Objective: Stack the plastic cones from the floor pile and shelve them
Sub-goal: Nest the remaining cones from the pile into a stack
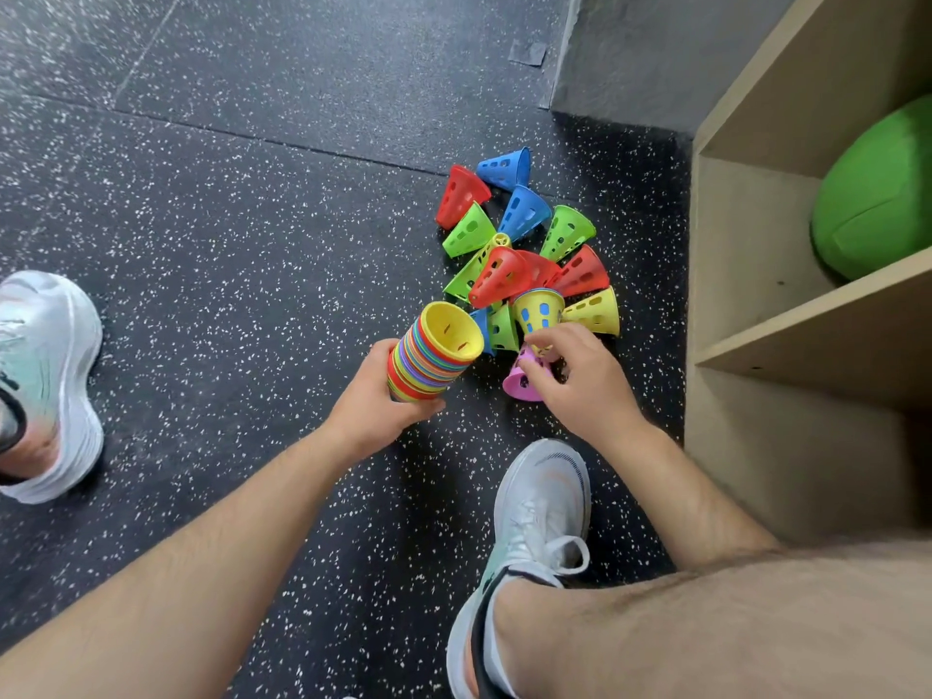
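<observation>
The left hand (375, 396) is wrapped around a stack of nested cones (433, 353), yellow one innermost. Just right, the right hand (580, 375) pinches a yellow cone (538, 310) at the near edge of the floor pile (524, 239), beside the shelf (807, 320).

**A Gym or Sports Room**

The place looked like a gym. The floor (252, 219) was black rubber tiling flecked with white, the kind laid in training rooms. Small perforated cones (524, 244) in bright colours lay heaped on it. A plain wooden shelf (746, 305) stood beside them, with a green ball (877, 204) in one compartment. The person wore running shoes (539, 517).
</observation>
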